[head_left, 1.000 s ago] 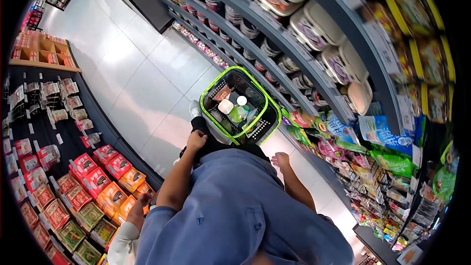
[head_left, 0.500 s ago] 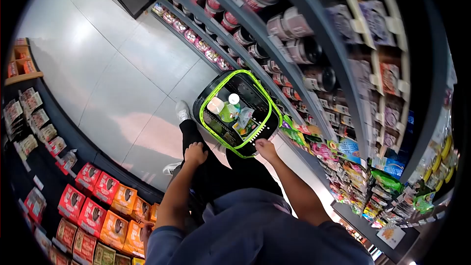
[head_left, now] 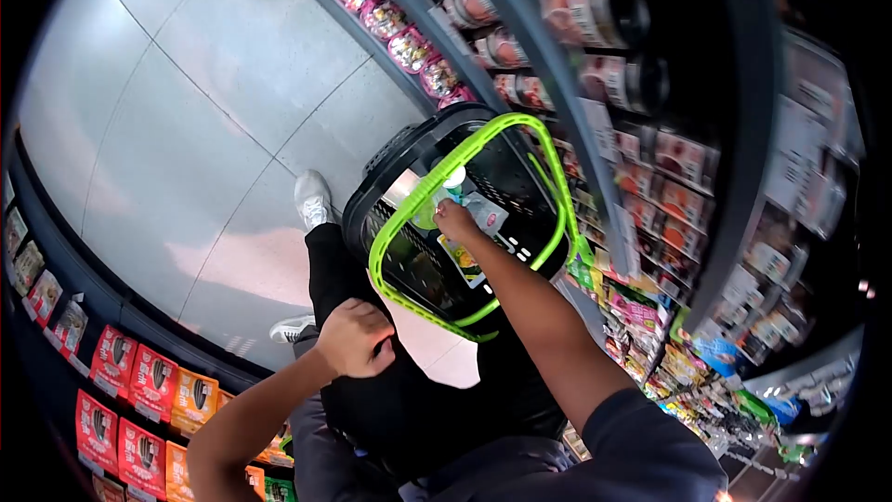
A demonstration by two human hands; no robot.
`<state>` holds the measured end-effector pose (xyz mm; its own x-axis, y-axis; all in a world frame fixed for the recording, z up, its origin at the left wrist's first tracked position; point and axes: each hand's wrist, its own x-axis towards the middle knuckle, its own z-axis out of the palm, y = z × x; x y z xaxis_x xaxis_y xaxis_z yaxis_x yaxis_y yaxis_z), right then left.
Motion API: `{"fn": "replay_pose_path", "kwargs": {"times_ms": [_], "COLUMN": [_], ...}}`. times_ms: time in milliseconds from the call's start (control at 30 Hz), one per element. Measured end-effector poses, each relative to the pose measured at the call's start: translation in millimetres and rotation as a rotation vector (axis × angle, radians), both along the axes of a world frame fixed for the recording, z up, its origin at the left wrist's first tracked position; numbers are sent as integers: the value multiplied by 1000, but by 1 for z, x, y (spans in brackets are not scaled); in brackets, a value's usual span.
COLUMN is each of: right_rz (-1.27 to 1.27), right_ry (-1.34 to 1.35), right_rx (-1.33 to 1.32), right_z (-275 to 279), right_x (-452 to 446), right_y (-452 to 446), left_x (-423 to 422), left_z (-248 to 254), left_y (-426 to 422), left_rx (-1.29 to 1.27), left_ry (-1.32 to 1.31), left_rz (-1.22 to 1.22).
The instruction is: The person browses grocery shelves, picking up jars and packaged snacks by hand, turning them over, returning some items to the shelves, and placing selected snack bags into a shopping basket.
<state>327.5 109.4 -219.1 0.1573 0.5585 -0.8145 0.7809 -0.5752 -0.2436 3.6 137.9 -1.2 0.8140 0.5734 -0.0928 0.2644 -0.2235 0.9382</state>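
A black basket (head_left: 376, 167) with a bright green rim and handle (head_left: 418, 195) stands on the floor beside the right-hand shelves. Inside lie a green package, a white-capped item (head_left: 454, 177), a clear packet (head_left: 485, 212) and a yellow package (head_left: 462, 262). My right hand (head_left: 453, 220) is over the basket's inside, next to the green package, its fingers curled; what they hold, if anything, is hidden. Near my left knee, outside the basket, my left hand (head_left: 358, 338) hangs with its fingers loosely curled and no item visible in it.
Shelves of jars and tubs (head_left: 604, 14) rise close on the right, with hanging snack packets (head_left: 641, 309) below. Red pouches (head_left: 113, 360) and orange pouches (head_left: 193, 400) line the left display. Grey floor tiles (head_left: 195, 121) run between them. My shoe (head_left: 312, 197) is beside the basket.
My right hand has moved from the basket's near edge to over its inside. The basket looks larger and closer, and its green handle now stands raised. My left hand appears lower and nearer.
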Motion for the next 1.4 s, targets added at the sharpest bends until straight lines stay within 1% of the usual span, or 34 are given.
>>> {"fn": "replay_pose_path", "kwargs": {"times_ms": [67,100,133,167,200,267,300,333,367,400,433,500,567,667,733,867,900,967,1067,1133,1200,1233,1267,1300,1333,1367,1400], "right_rz": [66,115,161,188,214,297,294,376,458,456,428,422,425,458,173,50,29,-10,-40,13,154,72,-1,15,-54,-92,-79], "right_ry": [-61,-29,2,56,111,53,57,23,-8,-2,30,21,-11,-57,162,192,171,126,48,80,-53,6,41,-26,1,14,31], "right_rx": [-21,28,75,95,114,229,221,378,536,530,452,496,536,566,214,-182,-227,-228,-30,102,159,168,110,218,182,186,230], "right_z": [-44,-78,-99,-119,-126,-215,-242,-266,-282,-284,-282,-272,-247,-195,-177,-127,-113,-85,-106,-30,37,62,108,134,176,205,233], "right_x": [-3,3,3,4,-2,20,18,11,5,1,-2,-10,-17,-23,-23,-36,-39,-46,-31,-34,-34,-30,-32,-29,-30,-28,-26], "right_y": [10,5,6,9,21,-13,-18,-22,-24,-19,-14,-12,-6,21,37,81,86,90,50,56,55,49,58,46,51,46,41], "left_x": [-3,-6,-6,-6,-7,-9,-9,-10,-11,-11,-12,-12,-13,-16,-19,-23,-25,-27,-28,-28,-26,-25,-24,-18,-15,-10,-6], "left_z": [-8,-12,-14,-14,-15,-20,-21,-22,-23,-22,-22,-22,-21,-20,-19,-18,-19,-17,-14,-12,-4,-1,1,6,13,13,11], "left_y": [-5,-8,-8,-8,-8,-10,-10,-11,-11,-11,-12,-14,-14,-11,-11,-10,-10,-12,-19,-23,-24,-28,-31,-32,-32,-38,-44], "left_rx": [-10,-39,-48,-57,-67,-62,-57,-52,-61,-65,-70,-72,-66,-56,-58,-47,-42,-43,-18,-26,-3,-38,-69,-60,-82,-103,-117], "left_ry": [-32,-56,-63,-62,-63,-73,-67,-60,-56,-48,-41,-37,-42,-33,-29,-33,-36,-33,-50,-60,-39,-21,0,3,78,130,178], "left_rz": [54,80,86,94,103,109,114,119,119,126,132,136,134,118,120,112,109,99,110,125,150,151,151,200,203,232,263]}}
